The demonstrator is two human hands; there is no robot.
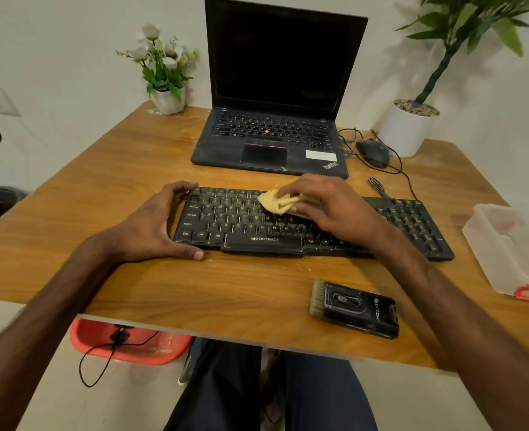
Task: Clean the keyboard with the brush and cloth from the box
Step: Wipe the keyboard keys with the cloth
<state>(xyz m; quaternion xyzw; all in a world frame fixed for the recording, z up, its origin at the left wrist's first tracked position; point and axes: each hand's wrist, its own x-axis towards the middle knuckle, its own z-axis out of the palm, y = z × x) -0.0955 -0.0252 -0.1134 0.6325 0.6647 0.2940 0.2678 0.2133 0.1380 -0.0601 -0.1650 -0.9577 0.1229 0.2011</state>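
A black keyboard [241, 225] lies across the middle of the wooden table [132, 275]. My right hand [328, 209] presses a crumpled yellow cloth [275, 202] onto the upper middle keys. My left hand [151, 225] grips the keyboard's left end, fingers over the top corner and thumb along the front edge. The black brush [354, 309], bristles pointing left, lies on the table in front of the keyboard's right half, apart from both hands. The clear plastic box [511, 250] with a red clasp stands open at the table's right edge.
An open black laptop [272, 138] stands behind the keyboard. A mouse [373, 152] with cables lies to its right. A white flower pot [168, 99] and a larger white plant pot [406, 129] stand at the back corners. A red lid [126, 343] lies below the table.
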